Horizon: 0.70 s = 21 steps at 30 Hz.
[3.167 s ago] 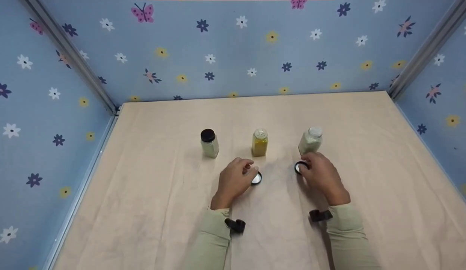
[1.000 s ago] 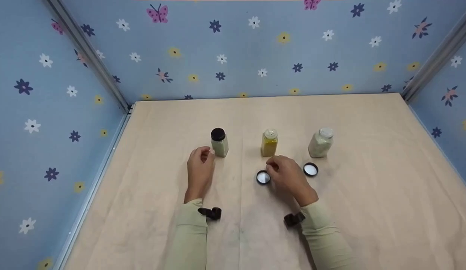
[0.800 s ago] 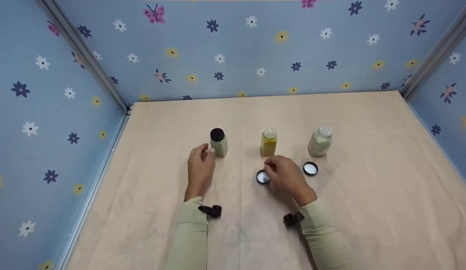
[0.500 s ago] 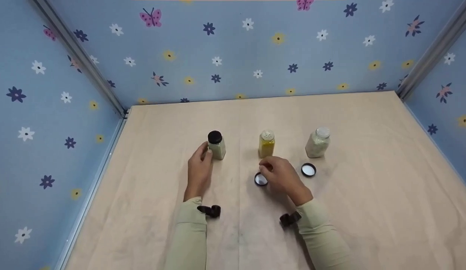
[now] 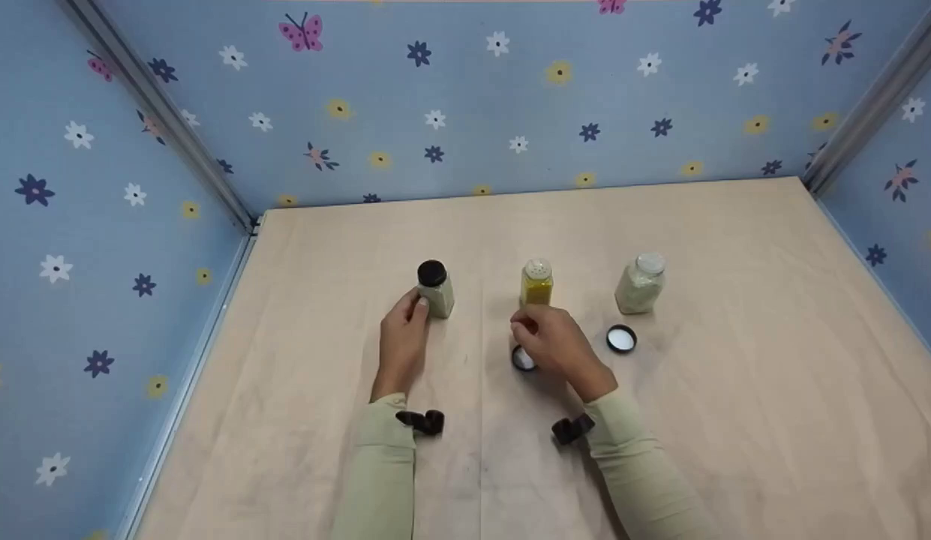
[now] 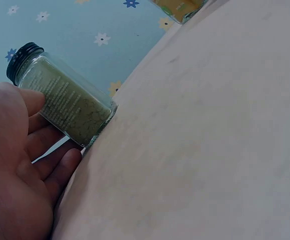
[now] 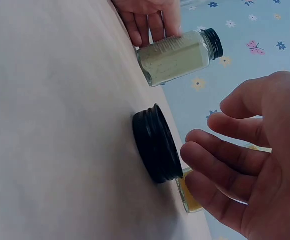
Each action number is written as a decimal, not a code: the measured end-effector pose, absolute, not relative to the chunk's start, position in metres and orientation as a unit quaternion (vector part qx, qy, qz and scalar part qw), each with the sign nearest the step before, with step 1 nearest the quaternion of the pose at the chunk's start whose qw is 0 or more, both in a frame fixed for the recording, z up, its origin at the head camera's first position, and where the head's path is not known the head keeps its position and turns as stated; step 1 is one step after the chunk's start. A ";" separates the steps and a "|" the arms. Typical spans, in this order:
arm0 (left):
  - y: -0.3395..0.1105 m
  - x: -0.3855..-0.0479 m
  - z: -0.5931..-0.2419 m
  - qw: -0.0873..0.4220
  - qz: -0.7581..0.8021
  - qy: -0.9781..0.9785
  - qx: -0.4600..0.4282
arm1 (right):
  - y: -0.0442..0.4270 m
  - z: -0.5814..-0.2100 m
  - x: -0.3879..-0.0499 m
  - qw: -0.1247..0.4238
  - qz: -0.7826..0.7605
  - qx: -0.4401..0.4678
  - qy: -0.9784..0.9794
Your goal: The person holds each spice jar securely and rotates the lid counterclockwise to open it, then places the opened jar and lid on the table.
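Observation:
My left hand (image 5: 402,346) holds the left spice jar (image 5: 438,301), thumb on the near face and fingers behind. In the left wrist view this glass jar (image 6: 72,102) has a black screw lid (image 6: 22,61), white print and a greenish filling; it stands upright on the table. My right hand (image 5: 561,346) is loosely curled with nothing in it, just above an upturned black lid (image 5: 523,360). The right wrist view shows a gap between its fingers and that lid (image 7: 155,145). Behind this hand stands a jar of yellow spice (image 5: 537,289) with a perforated shaker top, its base hidden.
At the right stands a jar of pale contents (image 5: 640,289) with a whitish top. A second upturned black lid (image 5: 621,340) lies in front of it. Light cloth covers the table (image 5: 735,360), and flower-patterned blue walls (image 5: 495,90) rise at the back and sides.
My left hand has come away from the middle lid and taken hold of the left jar. My right hand has left the right lid and moved left, over the middle one.

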<state>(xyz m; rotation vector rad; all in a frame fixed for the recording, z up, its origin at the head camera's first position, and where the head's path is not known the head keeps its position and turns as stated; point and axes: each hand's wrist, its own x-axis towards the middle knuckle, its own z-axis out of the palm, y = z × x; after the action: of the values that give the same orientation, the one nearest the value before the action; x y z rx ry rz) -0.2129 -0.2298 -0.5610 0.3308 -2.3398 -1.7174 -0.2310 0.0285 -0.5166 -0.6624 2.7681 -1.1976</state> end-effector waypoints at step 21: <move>-0.229 -0.214 -0.561 0.099 -0.578 -0.801 0.120 | 0.003 -0.504 -0.254 0.063 -0.416 -0.243 0.874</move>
<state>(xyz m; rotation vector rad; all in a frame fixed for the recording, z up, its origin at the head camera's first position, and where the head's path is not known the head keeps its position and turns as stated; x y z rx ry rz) -0.2138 -0.2293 -0.5614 0.3556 -2.3690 -1.7086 -0.2538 0.0032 -0.5043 -0.7331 2.6421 -1.2572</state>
